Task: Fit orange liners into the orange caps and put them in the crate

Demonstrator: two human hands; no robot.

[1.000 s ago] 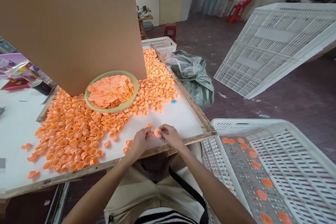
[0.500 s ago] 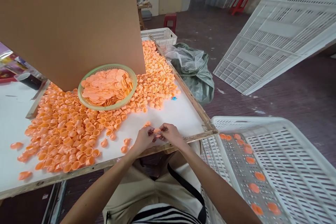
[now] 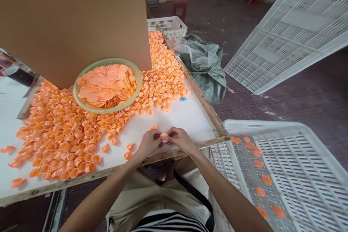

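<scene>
Between my hands, over the table's near edge, is a small round orange plastic piece (image 3: 164,137), its flat face towards me. My left hand (image 3: 150,142) pinches it from the left, and my right hand (image 3: 179,139) grips it from the right with fingers closed. Whether it is a disc alone or a disc on a cup, I cannot tell. A few loose orange cups (image 3: 129,151) lie left of my left hand. The big heap of orange cups (image 3: 67,134) spreads over the table's left and back. A green-rimmed basket (image 3: 107,111) of flat orange discs (image 3: 108,85) sits on the heap.
A large cardboard box (image 3: 78,18) stands behind the basket. Wooden strips (image 3: 201,101) edge the white table (image 3: 174,116). To my right is a white crate (image 3: 288,127) with orange pieces on a grey strip. A green sack (image 3: 210,76) and stacked white crates (image 3: 285,36) stand beyond.
The camera view has tilted down and shifted slightly. The orange piece between my fingers now shows more of its round face; both hands keep their pinch.
</scene>
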